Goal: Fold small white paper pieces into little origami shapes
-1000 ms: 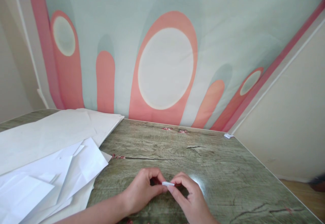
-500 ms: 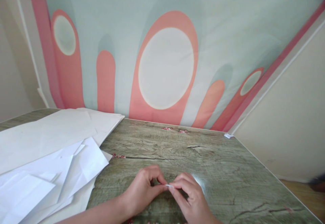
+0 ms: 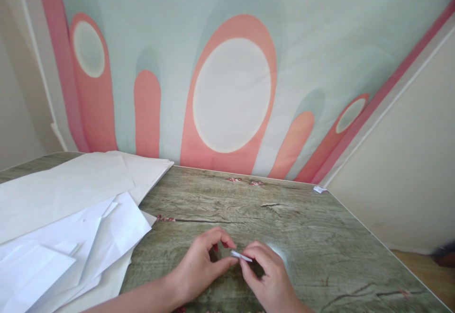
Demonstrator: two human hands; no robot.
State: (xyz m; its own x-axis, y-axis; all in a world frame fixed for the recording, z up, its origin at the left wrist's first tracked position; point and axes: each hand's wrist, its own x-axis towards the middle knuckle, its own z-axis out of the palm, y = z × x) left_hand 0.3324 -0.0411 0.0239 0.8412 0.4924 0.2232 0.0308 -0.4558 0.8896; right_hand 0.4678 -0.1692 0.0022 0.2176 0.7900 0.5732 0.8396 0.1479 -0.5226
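Note:
A small folded piece of white paper (image 3: 241,256) is held above the table's near middle. My right hand (image 3: 268,272) pinches it between thumb and fingertips at its right side. My left hand (image 3: 204,263) is open around the other end, thumb and forefinger spread a little apart, with the paper's left tip in the gap between them. Whether a left fingertip still brushes the paper, I cannot tell. The folds are too small to make out.
Loose white paper sheets (image 3: 122,223) lie over a stack of larger cream sheets (image 3: 71,180) on the left of the wood-patterned table (image 3: 213,199). A small white paper piece (image 3: 320,189) rests at the far right corner. Behind hangs a patterned backdrop (image 3: 170,67).
The left thumb and forefinger have parted from their pinch on the folded paper. More of the paper now shows, its left end free, while the right hand keeps its pinch.

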